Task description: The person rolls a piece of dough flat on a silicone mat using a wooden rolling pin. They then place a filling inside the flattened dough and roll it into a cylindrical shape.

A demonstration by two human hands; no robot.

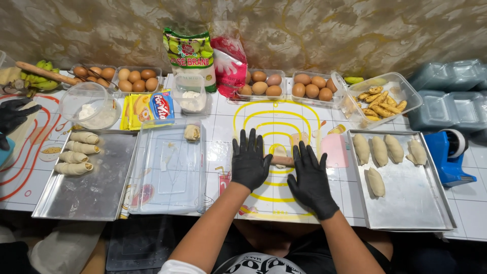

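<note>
Fingers (pixel 247 143) on both hands flat and splayed, not clenched: palms press down on a wooden pin (pixel 282 161) rather than gripping it. Left hand (pixel 250 163) covers the pin's left end, right hand (pixel 310 178) its right end; only the short middle stretch shows between them. Both wear black gloves.

Dough (pixel 279 150), a small pale piece, lies under and just beyond the pin, on the yellow-ringed mat (pixel 253 119) at table centre.

Risks, as I read it:
- Dough is small and the palms sit close to it. Uneven pressure would likely leave one side thin, or tear it.
- No flour visible on the mat around it, so sticking to pin or mat seems possible.
- With flat palms and no grip, the pin could skid off forward.

Around it:
- Pink scraper (pixel 335 150) just right of the right hand, near enough to get bumped.
- Right tray (pixel 406 215) holds five shaped pale pieces, well spaced.
- Clear lid (pixel 167 193) on the left with one dough lump (pixel 192 132) on its far edge. Left tray (pixel 96 198) beyond holds four rolled pieces.
- Back row: egg boxes (pixel 261 83), flour bags (pixel 190 53), tub of fried bananas (pixel 383 99).
- Another person's gloved hand (pixel 12 115) at far left, well apart.
</note>
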